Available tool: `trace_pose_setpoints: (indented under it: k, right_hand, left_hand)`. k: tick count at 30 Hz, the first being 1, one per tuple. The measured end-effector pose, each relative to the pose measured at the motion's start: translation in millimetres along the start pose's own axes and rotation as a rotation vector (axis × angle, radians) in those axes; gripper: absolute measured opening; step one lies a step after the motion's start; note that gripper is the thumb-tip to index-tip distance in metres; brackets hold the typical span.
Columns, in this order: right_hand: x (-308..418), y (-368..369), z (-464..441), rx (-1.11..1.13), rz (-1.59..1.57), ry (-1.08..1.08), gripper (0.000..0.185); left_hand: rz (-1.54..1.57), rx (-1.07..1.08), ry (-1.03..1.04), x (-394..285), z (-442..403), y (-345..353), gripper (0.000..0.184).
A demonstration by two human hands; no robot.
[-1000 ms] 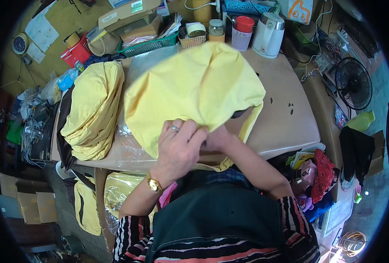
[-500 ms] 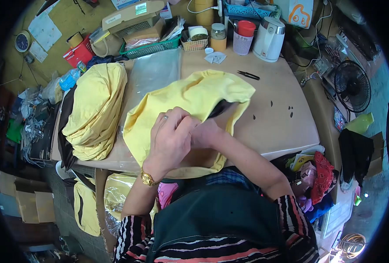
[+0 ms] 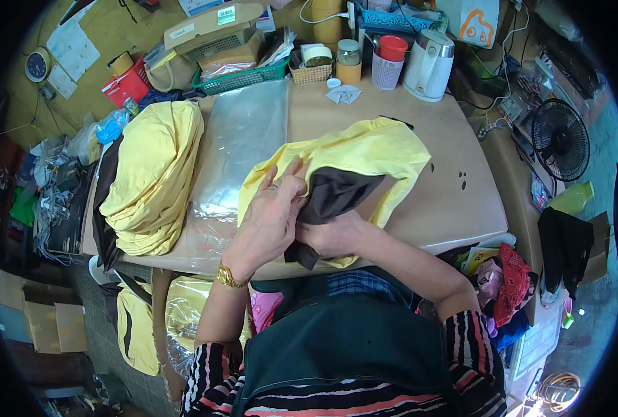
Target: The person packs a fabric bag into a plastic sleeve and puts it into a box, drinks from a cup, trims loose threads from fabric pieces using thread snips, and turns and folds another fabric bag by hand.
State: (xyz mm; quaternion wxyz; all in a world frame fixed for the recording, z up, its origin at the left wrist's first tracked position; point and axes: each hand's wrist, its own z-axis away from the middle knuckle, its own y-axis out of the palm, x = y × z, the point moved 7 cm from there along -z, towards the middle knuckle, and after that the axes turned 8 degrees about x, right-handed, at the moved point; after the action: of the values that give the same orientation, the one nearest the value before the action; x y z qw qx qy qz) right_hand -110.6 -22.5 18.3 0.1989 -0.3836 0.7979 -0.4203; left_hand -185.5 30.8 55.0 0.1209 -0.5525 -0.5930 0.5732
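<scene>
A yellow cloth piece (image 3: 364, 142) with a dark brown lining (image 3: 340, 191) is held above the front of the table. My left hand (image 3: 270, 219) is at its left side, closed on the cloth, with the index and middle fingers lying against the yellow fabric. My right hand (image 3: 336, 235) is wrapped round the dark lining below the opening, its fingertips hidden by the cloth. Both hands are close together, almost touching. Thread snips (image 3: 407, 125) show only in part behind the far edge of the cloth.
On the left of the table (image 3: 455, 208) lies a heap of yellow cloth pieces (image 3: 152, 174). Clear plastic sheets (image 3: 243, 132) lie beside it. Along the back stand a green basket (image 3: 243, 78), a jar (image 3: 348, 59) and a white kettle (image 3: 427, 66). A black fan (image 3: 560, 139) stands at right.
The cloth has shifted right and away from me, partly covering the snips. Much more dark lining shows at the opening. My left hand's fingers have lifted and straightened somewhat.
</scene>
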Motion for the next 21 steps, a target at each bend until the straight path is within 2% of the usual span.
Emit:
trace_pose_setpoints:
  k: [2, 3, 5, 6, 7, 9, 10, 11, 13, 14, 15, 16, 17, 19, 21]
  right_hand:
    - [-16, 14, 0, 0.132, -0.022, 0.056, 0.008]
    - [-13, 10, 1, 0.132, -0.021, 0.055, 0.008]
    - [1, 8, 3, 0.269, -0.045, -0.009, 0.009]
    - [12, -8, -3, 0.115, -0.009, -0.133, 0.01]
    - [12, -8, -1, 0.112, -0.009, -0.134, 0.01]
    - [11, -8, 7, 0.104, -0.001, -0.088, 0.011]
    - [14, -16, 8, 0.035, -0.01, -0.085, 0.012]
    - [19, -18, 11, -0.011, -0.01, -0.101, 0.012]
    - [22, -11, 11, 0.203, -0.026, -0.051, 0.012]
    - [20, -10, 15, 0.202, -0.022, -0.046, 0.012]
    - [9, -1, 21, 0.259, -0.138, 0.066, 0.014]
    - [-2, 10, 28, 0.316, -0.255, 0.177, 0.017]
    - [-8, 17, 35, 0.317, -0.25, 0.18, 0.017]
    - [-16, 11, 38, 0.157, -0.191, 0.134, 0.023]
    - [-28, 38, 50, 0.199, -0.062, 0.117, 0.032]
  left_hand:
    - [-0.003, 0.022, -0.015, 4, -1, 5, 0.006]
    - [0.072, -0.035, -0.019, 9, -2, 4, 0.008]
    - [0.218, -0.144, -0.024, 23, -2, 5, 0.013]
    - [0.226, -0.162, -0.011, 26, -1, 5, 0.011]
    - [0.233, -0.181, 0.003, 27, -1, 4, 0.011]
    - [0.315, 0.077, -0.321, 43, 5, 21, 0.015]
    - [0.313, 0.002, -0.198, 44, 5, 25, 0.017]
    - [0.312, -0.004, -0.196, 47, 4, 27, 0.017]
    - [0.404, -0.04, -0.291, 54, 6, 31, 0.016]
    - [0.36, -0.046, -0.269, 49, 6, 27, 0.017]
    - [0.36, -0.039, -0.261, 42, 4, 25, 0.017]
    - [0.362, -0.071, -0.164, 29, 1, 21, 0.016]
    - [0.365, -0.109, -0.068, 18, -1, 17, 0.016]
    - [0.351, -0.053, -0.016, 3, -6, 21, 0.009]
    - [-0.033, 0.177, 0.158, -34, -9, 39, 0.003]
